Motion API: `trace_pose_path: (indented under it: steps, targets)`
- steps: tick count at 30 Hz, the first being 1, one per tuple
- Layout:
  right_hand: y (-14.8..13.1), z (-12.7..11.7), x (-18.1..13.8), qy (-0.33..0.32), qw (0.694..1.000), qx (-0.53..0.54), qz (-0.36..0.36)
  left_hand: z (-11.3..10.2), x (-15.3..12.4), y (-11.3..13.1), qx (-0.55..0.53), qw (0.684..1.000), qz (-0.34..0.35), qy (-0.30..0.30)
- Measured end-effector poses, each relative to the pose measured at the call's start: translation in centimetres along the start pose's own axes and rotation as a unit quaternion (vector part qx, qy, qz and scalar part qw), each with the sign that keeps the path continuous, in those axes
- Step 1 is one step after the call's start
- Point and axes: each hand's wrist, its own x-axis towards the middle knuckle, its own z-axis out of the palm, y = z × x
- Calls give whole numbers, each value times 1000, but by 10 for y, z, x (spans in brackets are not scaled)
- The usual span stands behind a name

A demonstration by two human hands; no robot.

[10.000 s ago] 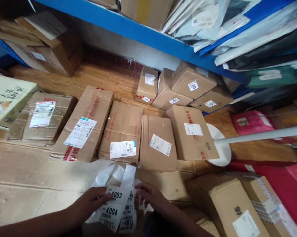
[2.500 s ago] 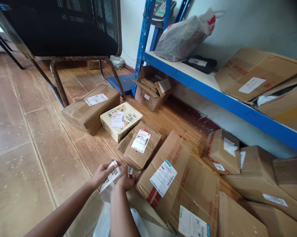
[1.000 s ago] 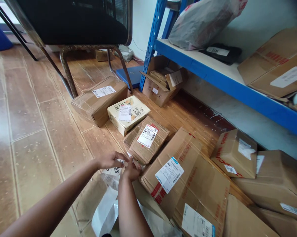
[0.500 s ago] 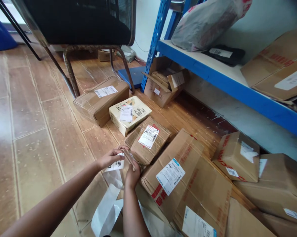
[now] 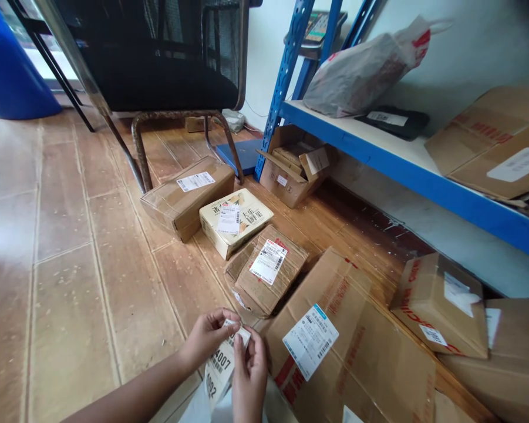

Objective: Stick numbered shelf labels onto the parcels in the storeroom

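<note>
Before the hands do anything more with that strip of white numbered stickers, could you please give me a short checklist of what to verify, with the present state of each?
1. Strip of white numbered stickers held in both hands: ok; left hand and right hand pinch its top end.
2. Number readable: ok; 4007 shows, the next one is partly cut off.
3. One sticker peeled free: cannot tell; fingers cover the top edge.
4. Nearest small taped brown cardboard parcel within reach: ok, just beyond the hands.
5. Its white shipping label faces up: ok.
6. Wooden floor beside the hands uncluttered: ok.
</note>
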Motion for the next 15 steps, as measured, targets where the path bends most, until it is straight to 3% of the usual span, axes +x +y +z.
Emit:
trace_pose_path:
  steps: [4, 10, 13, 15]
  targets:
    - [-18, -10, 6, -3, 998, -65, -21, -2, 1, 8, -20, 1000, -14, -19]
    - [-31, -7, 5, 19, 988, -149, -45, -17, 1, 41, 149, 980, -7, -134]
    - [-33, -6, 5, 27, 994, -102, -11, -17, -3, 48, 176, 977, 5, -121]
    - [-35, -9, 6, -35, 998, -38, 40, -16, -4, 49, 185, 979, 18, -79]
